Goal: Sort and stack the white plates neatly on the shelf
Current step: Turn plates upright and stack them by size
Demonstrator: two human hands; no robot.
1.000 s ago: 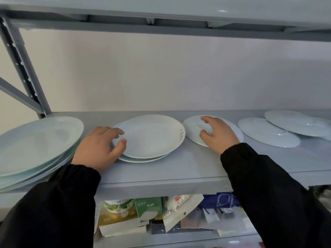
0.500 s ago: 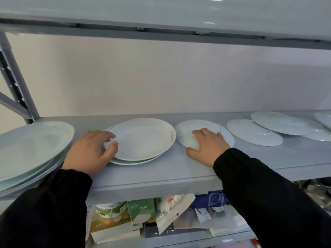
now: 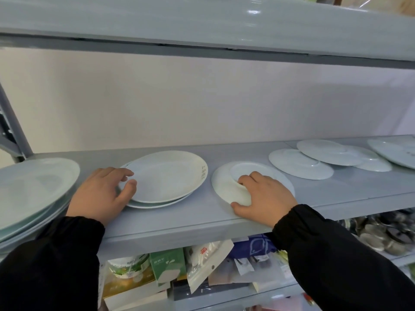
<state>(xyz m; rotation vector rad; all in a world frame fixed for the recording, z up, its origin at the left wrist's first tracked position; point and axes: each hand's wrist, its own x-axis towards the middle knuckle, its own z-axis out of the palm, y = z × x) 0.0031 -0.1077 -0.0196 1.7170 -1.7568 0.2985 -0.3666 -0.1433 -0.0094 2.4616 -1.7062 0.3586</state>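
On the grey shelf (image 3: 179, 218) a small stack of two white plates (image 3: 168, 176) sits right side up at the middle. My left hand (image 3: 103, 194) grips its left rim, thumb on top. To its right lies an upside-down white plate (image 3: 224, 187). My right hand (image 3: 265, 198) holds its near edge, fingers on the foot ring and thumb under the rim. A stack of large plates (image 3: 33, 189) rests at the far left. Several upside-down plates (image 3: 301, 164) overlap at the right.
The upper shelf (image 3: 202, 25) hangs low overhead. A grey upright post (image 3: 11, 131) stands at the left. Below the plate shelf, a lower level holds boxes and packets (image 3: 168, 268) and metal items (image 3: 386, 232) at the right.
My right hand slid from the plate's top toward its near edge and took hold of the rim. The view drifted left and closer. My left hand stayed on the middle stack.
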